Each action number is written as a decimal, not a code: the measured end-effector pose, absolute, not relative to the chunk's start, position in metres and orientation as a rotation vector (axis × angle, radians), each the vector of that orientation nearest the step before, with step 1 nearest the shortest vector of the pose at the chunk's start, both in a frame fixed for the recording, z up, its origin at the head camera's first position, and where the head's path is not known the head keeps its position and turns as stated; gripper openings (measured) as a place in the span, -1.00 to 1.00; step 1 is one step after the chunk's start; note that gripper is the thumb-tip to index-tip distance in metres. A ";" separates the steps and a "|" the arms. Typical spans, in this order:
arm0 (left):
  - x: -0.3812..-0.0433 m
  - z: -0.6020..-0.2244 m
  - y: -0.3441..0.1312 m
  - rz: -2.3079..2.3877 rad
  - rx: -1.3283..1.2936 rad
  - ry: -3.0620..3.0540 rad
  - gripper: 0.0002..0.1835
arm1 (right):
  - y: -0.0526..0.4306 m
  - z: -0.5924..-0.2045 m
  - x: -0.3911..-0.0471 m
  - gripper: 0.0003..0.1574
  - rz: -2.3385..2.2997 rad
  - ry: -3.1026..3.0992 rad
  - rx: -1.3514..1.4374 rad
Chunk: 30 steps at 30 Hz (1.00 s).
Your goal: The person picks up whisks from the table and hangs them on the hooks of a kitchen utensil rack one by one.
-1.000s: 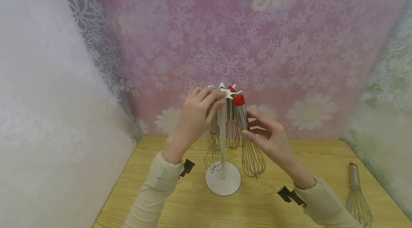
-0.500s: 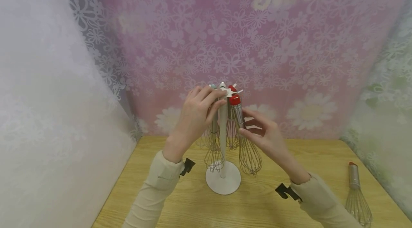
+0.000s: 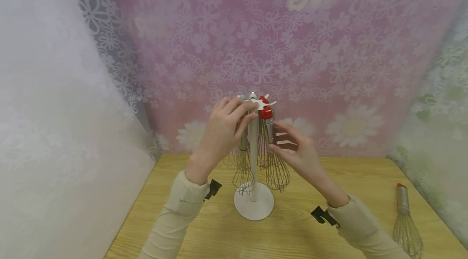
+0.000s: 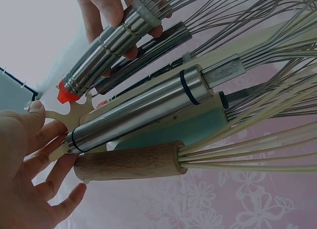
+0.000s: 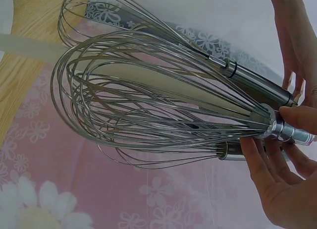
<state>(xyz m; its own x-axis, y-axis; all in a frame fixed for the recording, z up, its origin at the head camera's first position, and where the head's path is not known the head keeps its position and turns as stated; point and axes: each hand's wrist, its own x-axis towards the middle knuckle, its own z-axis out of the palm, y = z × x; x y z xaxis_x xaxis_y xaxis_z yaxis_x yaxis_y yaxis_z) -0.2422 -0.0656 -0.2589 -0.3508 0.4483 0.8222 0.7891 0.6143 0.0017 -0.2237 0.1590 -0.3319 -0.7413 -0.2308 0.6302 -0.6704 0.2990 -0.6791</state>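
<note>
A white whisk stand (image 3: 253,209) stands mid-table, its hooked top hung with several whisks. My left hand (image 3: 224,131) holds that hooked top, with the thumb on one side and the fingers on the other. My right hand (image 3: 297,147) pinches the steel handle of a red-tipped whisk (image 3: 269,127) between thumb and fingers. This whisk hangs wires-down at the right of the stand, its red tip close under a hook. In the left wrist view, a steel-handled whisk (image 4: 141,110), a wooden-handled whisk (image 4: 131,162) and a teal handle (image 4: 173,132) hang beside it.
Another red-tipped whisk (image 3: 404,206) lies on the wooden table (image 3: 300,226) at the right edge. A pink floral backdrop (image 3: 219,47) rises behind the stand, with pale panels at both sides.
My right hand has moved left with the red-tipped whisk, which now hangs more upright and closer to the pole. The left hand has stayed on the stand's top.
</note>
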 end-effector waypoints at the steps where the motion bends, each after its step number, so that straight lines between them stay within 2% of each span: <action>1: -0.242 -0.259 -0.066 -0.512 -0.977 -1.996 -0.74 | 0.159 -0.332 -0.224 -0.25 1.427 -2.156 0.804; 30: -0.248 -0.263 -0.069 -0.518 -1.017 -1.925 -0.71 | 0.152 -0.335 -0.228 -0.28 1.301 -2.121 0.775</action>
<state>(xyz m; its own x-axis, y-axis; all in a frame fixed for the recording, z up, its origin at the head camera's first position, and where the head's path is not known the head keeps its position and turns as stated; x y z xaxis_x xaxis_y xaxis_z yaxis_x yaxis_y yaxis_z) -0.2476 -0.0688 -0.2629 -0.2843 0.4510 0.8460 0.8145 0.5791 -0.0350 -0.2277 0.1522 -0.3348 -0.6952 -0.1956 0.6917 -0.7052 0.3720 -0.6036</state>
